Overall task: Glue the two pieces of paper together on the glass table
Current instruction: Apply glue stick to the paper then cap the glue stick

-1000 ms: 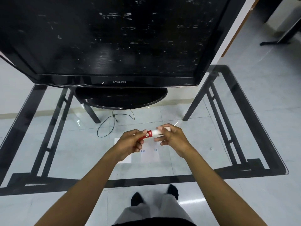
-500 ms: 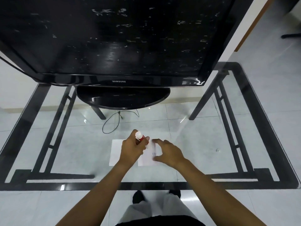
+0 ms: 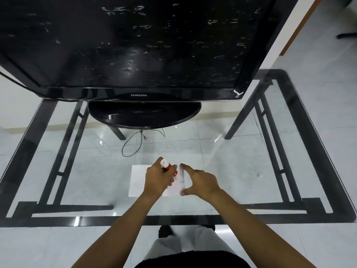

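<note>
While the two sheets of paper (image 3: 138, 180) lie side by side low in the middle of the frame on the glass desk (image 3: 231, 161), they look not yet joined, so gluing and pressing seem left to do. The left hand (image 3: 157, 178) is wrapped tight around a red glue stick (image 3: 168, 168), its lower end apparently down on the paper. The right hand (image 3: 201, 183) is spread wide, fingertip and thumb pinning the right sheet's edge.

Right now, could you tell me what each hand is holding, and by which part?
The left hand grips the red glue stick around its body. The right hand holds nothing; its fingertips press the paper flat.
</note>
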`<action>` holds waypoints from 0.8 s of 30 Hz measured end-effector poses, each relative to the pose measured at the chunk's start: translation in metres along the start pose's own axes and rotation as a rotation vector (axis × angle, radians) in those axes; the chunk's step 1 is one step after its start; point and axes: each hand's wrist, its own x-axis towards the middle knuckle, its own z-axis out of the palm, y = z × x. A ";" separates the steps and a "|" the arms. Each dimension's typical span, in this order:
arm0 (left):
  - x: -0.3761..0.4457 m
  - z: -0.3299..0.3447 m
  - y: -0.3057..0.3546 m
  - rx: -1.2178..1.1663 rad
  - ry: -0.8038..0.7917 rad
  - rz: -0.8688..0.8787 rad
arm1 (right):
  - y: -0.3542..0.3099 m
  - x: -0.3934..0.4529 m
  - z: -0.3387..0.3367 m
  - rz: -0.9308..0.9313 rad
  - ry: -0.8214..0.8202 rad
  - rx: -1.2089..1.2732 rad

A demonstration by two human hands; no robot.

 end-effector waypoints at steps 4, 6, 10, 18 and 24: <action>-0.008 -0.003 -0.008 0.020 -0.027 -0.027 | 0.000 -0.001 0.000 0.012 0.008 -0.041; -0.013 -0.003 -0.011 0.020 -0.040 -0.032 | 0.000 -0.001 0.000 0.022 0.003 -0.057; -0.023 0.000 -0.018 0.008 -0.040 -0.026 | -0.001 -0.002 0.000 0.024 -0.020 -0.091; -0.023 -0.002 -0.020 -0.039 0.009 0.014 | -0.002 -0.001 0.002 0.034 -0.056 -0.124; -0.009 -0.001 -0.006 -0.060 0.033 0.075 | -0.003 0.000 0.000 0.037 -0.068 -0.135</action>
